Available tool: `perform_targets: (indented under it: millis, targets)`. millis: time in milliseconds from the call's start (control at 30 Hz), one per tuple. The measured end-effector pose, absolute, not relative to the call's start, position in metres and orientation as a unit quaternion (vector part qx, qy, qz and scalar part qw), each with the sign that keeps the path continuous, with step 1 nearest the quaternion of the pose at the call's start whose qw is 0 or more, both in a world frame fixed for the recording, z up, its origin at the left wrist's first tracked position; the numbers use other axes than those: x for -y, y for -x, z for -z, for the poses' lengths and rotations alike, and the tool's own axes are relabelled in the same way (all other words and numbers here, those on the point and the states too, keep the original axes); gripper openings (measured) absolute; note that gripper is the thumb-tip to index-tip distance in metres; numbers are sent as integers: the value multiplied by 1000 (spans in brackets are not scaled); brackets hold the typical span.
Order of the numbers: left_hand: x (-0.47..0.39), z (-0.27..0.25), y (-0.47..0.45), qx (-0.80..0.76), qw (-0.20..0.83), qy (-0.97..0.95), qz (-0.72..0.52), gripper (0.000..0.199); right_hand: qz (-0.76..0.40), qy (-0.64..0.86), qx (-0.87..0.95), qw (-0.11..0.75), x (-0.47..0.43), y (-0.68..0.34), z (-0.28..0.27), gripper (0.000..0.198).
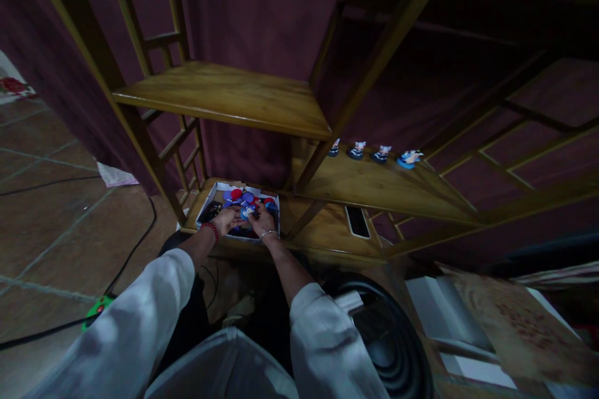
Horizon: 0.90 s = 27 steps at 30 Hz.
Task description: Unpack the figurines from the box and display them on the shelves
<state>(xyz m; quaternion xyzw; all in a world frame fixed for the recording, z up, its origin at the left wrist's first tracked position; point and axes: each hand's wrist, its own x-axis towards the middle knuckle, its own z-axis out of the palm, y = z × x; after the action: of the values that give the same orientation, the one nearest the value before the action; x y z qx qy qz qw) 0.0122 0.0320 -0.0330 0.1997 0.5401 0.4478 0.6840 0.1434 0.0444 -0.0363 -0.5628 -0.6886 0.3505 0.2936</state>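
Over a white box (206, 204) on the bottom shelf, both of my hands hold a small blue-and-white figurine (248, 212). My left hand (226, 221), with a red bead bracelet at the wrist, has its fingers closed at the figurine's left side. From the right, my right hand (262, 222) grips the same figurine; a thin bangle circles that wrist. Inside the box lie several figures or pieces in purple, red and dark colours, partly hidden by my hands. Along the raised shelf to the right stand several small figurines (357, 150) in a row, the rightmost (409, 159) on a blue base.
The wooden shelf unit (224, 93) has slanted posts and boards at several heights. A dark flat object with a white edge (357, 222) lies on the bottom shelf. A black round tub-like object (402, 336) and cardboard (519, 324) are at lower right. A cable (135, 249) crosses the floor.
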Motion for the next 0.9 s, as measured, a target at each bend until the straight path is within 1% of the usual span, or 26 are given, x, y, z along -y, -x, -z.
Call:
perform_targets:
  millis: [100,300,433,667,800,900]
  targets:
    - [-33,33,-12,-542,680,-191,-456,28,-349,556,701,278,-46,-142,40,47]
    - [-33,35,-12,-529,686,-201,-458,27,-330,568,725,205,-45,-140,36,47]
    - [-34,38,-11,-524,686,-209,-460,21,-308,583,728,185,-45,-140,35,40]
    - [-35,41,-12,-530,687,-215,-449,24,-297,595,723,187,-45,-140,37,38]
    - [-32,36,-13,-542,673,-229,-447,25,-309,593,715,202,-43,-141,33,36]
    - [-29,31,-14,-546,657,-251,-455,30,-336,579,707,227,-40,-142,29,42]
